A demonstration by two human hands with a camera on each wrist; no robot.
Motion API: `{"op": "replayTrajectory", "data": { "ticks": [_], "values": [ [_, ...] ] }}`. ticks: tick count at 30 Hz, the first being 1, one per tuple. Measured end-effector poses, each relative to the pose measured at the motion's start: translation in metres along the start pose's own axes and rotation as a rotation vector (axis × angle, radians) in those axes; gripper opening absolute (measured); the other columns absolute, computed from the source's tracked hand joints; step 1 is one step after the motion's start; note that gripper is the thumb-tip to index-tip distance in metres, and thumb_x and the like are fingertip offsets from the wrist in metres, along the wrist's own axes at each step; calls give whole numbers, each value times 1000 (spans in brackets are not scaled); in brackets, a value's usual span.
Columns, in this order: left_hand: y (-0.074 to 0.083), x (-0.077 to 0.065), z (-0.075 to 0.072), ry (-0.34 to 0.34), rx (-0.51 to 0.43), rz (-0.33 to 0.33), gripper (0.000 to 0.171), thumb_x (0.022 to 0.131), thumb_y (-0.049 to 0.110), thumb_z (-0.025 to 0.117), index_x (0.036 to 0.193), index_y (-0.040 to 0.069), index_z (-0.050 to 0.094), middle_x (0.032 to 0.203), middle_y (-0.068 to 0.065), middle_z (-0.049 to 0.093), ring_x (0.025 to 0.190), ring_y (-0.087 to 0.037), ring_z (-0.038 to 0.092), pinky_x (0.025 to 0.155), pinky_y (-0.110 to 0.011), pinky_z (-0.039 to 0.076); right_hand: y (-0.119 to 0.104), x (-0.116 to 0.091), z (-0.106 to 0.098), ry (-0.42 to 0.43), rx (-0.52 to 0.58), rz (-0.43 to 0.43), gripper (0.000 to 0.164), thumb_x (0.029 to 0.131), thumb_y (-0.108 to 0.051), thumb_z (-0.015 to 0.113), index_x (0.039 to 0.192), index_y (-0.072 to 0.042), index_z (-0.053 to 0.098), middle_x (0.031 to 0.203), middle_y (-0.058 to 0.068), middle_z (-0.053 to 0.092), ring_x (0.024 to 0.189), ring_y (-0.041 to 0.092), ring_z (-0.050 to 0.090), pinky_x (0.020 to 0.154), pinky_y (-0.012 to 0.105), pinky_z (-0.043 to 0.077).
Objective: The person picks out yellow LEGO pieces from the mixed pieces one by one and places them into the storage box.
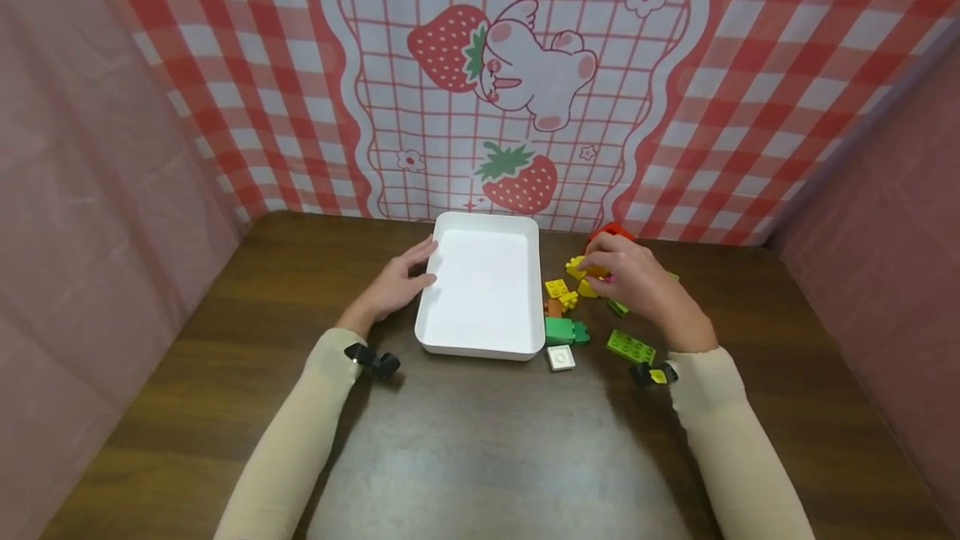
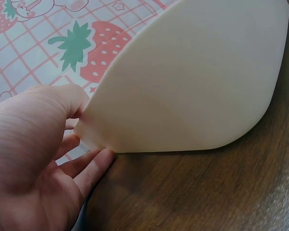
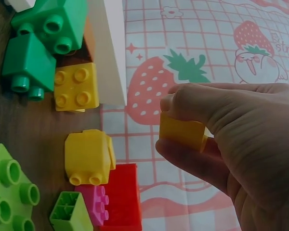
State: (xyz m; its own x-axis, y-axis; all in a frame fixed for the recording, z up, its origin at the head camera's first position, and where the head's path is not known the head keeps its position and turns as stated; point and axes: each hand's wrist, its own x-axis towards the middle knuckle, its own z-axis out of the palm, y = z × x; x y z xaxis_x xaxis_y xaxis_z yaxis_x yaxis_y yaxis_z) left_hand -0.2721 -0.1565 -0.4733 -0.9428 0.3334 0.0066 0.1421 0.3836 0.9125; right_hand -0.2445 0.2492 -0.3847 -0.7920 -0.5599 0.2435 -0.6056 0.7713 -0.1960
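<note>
My left hand [image 1: 392,283] rests at the left side of a white tray [image 1: 480,352], its thumb and fingertips touching the edge. In the left wrist view the fingertips [image 2: 103,159] lie along the tray's pale outer wall [image 2: 183,96]. Over the blocks right of the tray, my right hand [image 1: 628,275] pinches a yellow toy block [image 3: 181,131] between thumb and fingers. Below that hand lie another yellow block [image 3: 86,156], a pink brick [image 3: 92,204], a red piece [image 3: 123,197] and a small lime green block [image 3: 70,211].
Beside the tray's right wall are a studded yellow brick [image 3: 76,86], green blocks [image 1: 559,330], an orange-brown block [image 1: 553,307] and a white square piece [image 1: 560,358]. A long lime green brick [image 1: 630,347] lies further right. A strawberry-print cloth [image 1: 517,182] hangs behind the table.
</note>
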Motion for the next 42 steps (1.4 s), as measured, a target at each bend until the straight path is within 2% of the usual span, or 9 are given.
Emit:
{"op": "replayTrajectory", "data": {
  "ticks": [11,26,34,42],
  "values": [
    [0,0,0,3,-2,-7,68,113,6,60,176,4,34,191,-12,20,179,-38,15,145,-61,19,5,5,1,12,15,-10,26,91,-1,90,117,-2,87,122,18,74,112,36,70,96,54,70],
    [0,0,0,2,2,-1,68,113,6,60,175,3,33,191,-13,20,179,-39,15,144,-61,20,-4,20,-32,-24,12,58,25,96,-8,88,121,-6,86,129,15,73,115,33,71,101,54,69],
    [1,-1,0,-1,7,-4,68,114,7,59,176,4,33,191,-13,18,179,-39,14,145,-61,18,-2,28,-30,-103,41,70,29,96,-7,88,125,-6,84,134,16,71,122,35,69,101,55,69],
    [2,-2,0,-5,6,-11,68,114,7,59,176,4,32,192,-12,18,179,-38,14,145,-61,18,3,52,-27,-123,-10,24,20,98,-7,86,118,-4,86,125,17,74,111,33,71,103,54,69]
  ]
}}
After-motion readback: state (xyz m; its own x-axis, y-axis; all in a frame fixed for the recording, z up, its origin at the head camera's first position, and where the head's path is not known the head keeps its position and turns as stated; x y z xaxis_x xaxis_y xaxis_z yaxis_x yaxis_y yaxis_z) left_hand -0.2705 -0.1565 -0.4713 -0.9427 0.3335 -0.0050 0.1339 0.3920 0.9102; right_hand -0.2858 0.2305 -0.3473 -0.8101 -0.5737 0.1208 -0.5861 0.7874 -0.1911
